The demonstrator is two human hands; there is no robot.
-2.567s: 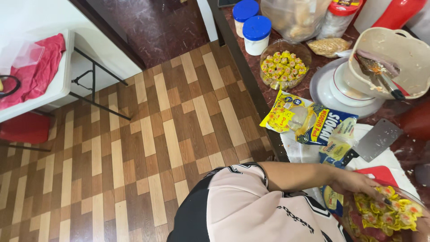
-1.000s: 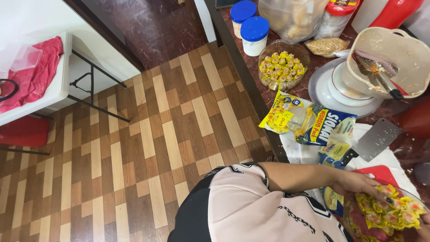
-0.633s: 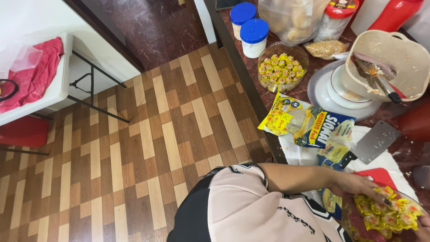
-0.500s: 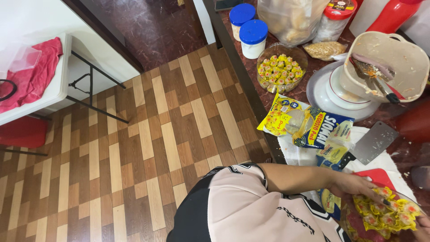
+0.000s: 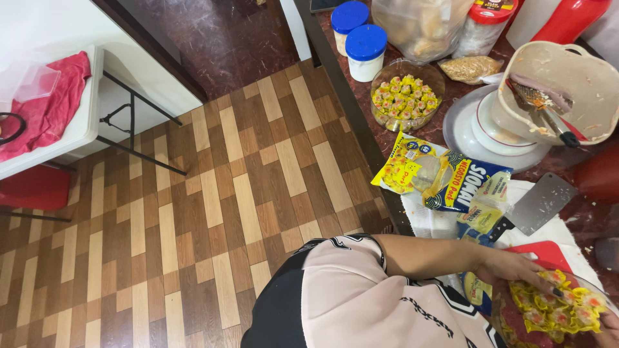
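Left hand: the left hand (image 5: 516,269) reaches in from the lower middle, forearm bare below a pale pink sleeve (image 5: 361,296), and lies on the near rim of a clear bowl of dumplings (image 5: 554,309); the fingers point down into the pile, and I cannot tell whether they pinch a piece or only touch it.
Right hand: only a sliver shows at the lower right corner (image 5: 609,335), against the bowl's far side; its grip cannot be told.
Bowl in hand: at the bottom right edge of the dark red counter (image 5: 580,219), filled with yellow-wrapped dumplings with pink filling; partly cut off by the frame.
Just beyond: a red cutting board (image 5: 548,252) lies on a white cloth (image 5: 425,219), and a steel cleaver (image 5: 538,205) rests beside it with its blade pointing up-right.
Wrapper packets: yellow and blue printed packets (image 5: 445,183) lie overlapping near the counter's edge, left of the cleaver.
Middle of the counter: a second glass bowl of yellow dumplings (image 5: 405,96), and to its right a beige basin (image 5: 567,90) tilted on stacked white plates (image 5: 471,132), a utensil inside it.
Far end: two white jars with blue lids (image 5: 358,35), a clear bag (image 5: 422,26), a red-lidded jar (image 5: 483,22).
Floor side: wood-pattern tiles (image 5: 213,193); far left, a white folding table (image 5: 71,122) with a red cloth (image 5: 45,109).
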